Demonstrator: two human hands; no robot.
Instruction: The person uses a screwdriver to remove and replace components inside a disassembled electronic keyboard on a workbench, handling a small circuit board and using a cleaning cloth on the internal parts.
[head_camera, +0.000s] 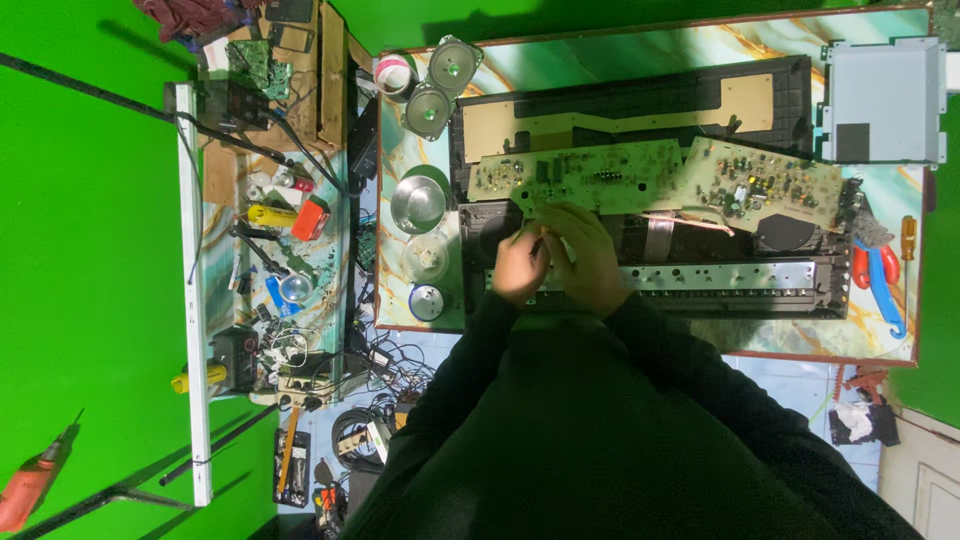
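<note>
Overhead view: two hands work close together on an opened electronic keyboard on a marbled table.

Head view — the left hand (520, 265) and the right hand (588, 258) meet, touching, over the black keyboard chassis (640, 100), whose long axis runs left to right across the frame; both are curled around a thin tool (537, 243) between them, though which hand grips it I cannot tell; directly beyond the knuckles lies a long green circuit board (580, 178), with a second green board (765, 185) to its right; a metal strip (735, 277) extends rightward from the right hand — the nearer one to it; loose speakers (432, 105) and red-handled pliers (872, 268) sit at the table's (880, 340) edges.
</note>
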